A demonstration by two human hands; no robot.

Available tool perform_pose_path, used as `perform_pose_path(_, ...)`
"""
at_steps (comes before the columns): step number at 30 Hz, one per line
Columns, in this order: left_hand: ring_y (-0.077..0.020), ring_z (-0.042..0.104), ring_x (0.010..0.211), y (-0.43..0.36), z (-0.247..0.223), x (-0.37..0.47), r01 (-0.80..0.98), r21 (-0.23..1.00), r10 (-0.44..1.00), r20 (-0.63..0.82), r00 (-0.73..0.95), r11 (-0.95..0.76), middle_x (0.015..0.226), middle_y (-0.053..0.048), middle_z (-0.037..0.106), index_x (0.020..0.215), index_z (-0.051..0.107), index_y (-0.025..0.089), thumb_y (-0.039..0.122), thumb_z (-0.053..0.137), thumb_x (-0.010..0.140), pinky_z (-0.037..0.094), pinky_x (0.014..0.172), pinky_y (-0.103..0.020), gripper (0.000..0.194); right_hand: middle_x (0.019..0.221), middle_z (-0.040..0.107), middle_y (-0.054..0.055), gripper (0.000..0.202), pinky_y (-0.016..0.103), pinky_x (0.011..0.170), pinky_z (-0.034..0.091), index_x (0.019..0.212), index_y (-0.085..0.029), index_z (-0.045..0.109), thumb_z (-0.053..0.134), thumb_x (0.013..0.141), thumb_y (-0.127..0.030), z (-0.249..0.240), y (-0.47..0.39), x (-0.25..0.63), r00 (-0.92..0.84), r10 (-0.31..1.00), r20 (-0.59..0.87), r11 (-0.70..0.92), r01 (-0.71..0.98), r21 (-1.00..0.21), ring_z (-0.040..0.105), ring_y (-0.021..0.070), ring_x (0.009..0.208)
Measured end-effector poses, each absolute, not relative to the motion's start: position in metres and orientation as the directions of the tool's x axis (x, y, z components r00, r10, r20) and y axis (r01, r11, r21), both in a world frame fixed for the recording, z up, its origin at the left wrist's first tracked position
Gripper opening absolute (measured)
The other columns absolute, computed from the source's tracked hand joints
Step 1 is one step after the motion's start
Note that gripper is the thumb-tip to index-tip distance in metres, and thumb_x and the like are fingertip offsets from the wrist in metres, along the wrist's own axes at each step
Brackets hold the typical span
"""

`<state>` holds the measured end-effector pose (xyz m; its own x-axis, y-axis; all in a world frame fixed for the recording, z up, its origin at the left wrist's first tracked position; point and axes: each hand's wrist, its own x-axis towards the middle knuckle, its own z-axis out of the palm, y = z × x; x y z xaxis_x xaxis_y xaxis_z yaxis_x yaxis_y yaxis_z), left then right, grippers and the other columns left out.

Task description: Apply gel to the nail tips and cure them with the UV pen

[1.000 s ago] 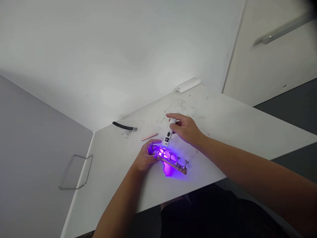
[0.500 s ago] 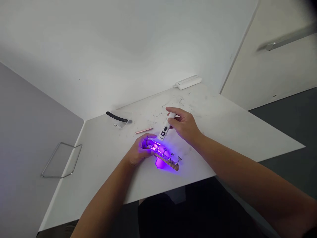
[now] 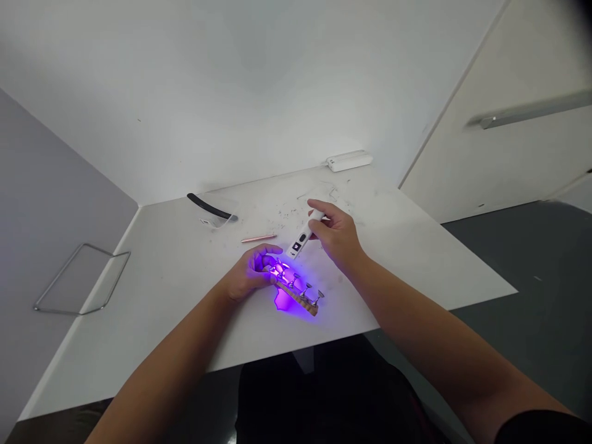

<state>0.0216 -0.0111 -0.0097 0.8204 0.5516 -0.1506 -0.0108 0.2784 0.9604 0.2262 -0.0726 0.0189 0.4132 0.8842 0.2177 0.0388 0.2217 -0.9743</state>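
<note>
My right hand (image 3: 337, 231) is closed round a slim white handheld UV lamp (image 3: 305, 234) with a dark button and a small lit display. Its lower end tilts down to the left and casts purple light. Under that glow, my left hand (image 3: 252, 271) grips the left end of a wooden nail tip stand (image 3: 308, 304). Several small metal posts (image 3: 305, 290) stand in a row along the stand. What sits on the posts nearest my left fingers is washed out by the light. Purple light also falls on the tabletop below.
A pink pen-like stick (image 3: 259, 238) lies beyond my left hand. Farther back are a dark curved nail file (image 3: 211, 206) and a clear plastic piece (image 3: 224, 213). A white oblong device (image 3: 349, 161) rests by the wall. The white table (image 3: 176, 271) ends close to my body.
The view has shifted, so the table and both hands appear slightly farther left. My hands keep hold of the lamp and the stand, and the purple light stays on.
</note>
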Motion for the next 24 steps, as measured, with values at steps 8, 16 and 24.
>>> perform_pose_path(8, -0.0106, 0.057, 0.061, -0.0114, -0.0100, 0.0231, -0.024, 0.960, 0.548, -0.139, 0.825, 0.280, 0.073, 0.000, 0.060, 0.108, 0.048, 0.013, 0.011, 0.074, 0.058, 0.044, 0.057, -0.023, 0.056, 0.093, 0.058, 0.002, 0.039, 0.032, 0.064, 0.056, 0.111, -0.022, 0.060, 0.059, 0.072, -0.025, 0.0169, -0.0712, 0.2282, 0.423, 0.880, 0.215, 0.224, 0.028, -0.974, 0.057, 0.0114, 0.068)
perform_pose_path(16, -0.0095, 0.058, 0.058, -0.0134, -0.0035, 0.0241, -0.003, 0.948, 0.541, -0.179, 0.822, 0.318, 0.068, 0.003, 0.059, 0.107, 0.048, 0.013, 0.011, 0.074, 0.057, 0.045, 0.056, -0.023, 0.056, 0.097, 0.058, 0.003, 0.039, 0.034, 0.065, 0.057, 0.111, -0.023, 0.060, 0.059, 0.072, -0.027, 0.0173, -0.0724, 0.2269, 0.431, 0.876, 0.217, 0.213, 0.058, -0.975, 0.058, 0.0132, 0.072)
perform_pose_path(24, -0.0094, 0.057, 0.056, -0.0137, -0.0043, 0.0248, -0.028, 0.952, 0.538, -0.148, 0.830, 0.305, 0.067, 0.002, 0.060, 0.107, 0.046, 0.011, 0.010, 0.074, 0.056, 0.044, 0.052, -0.022, 0.059, 0.098, 0.058, 0.003, 0.039, 0.036, 0.066, 0.058, 0.110, -0.024, 0.060, 0.061, 0.071, -0.028, 0.0176, -0.0716, 0.2266, 0.438, 0.872, 0.220, 0.210, 0.072, -0.975, 0.058, 0.0144, 0.076)
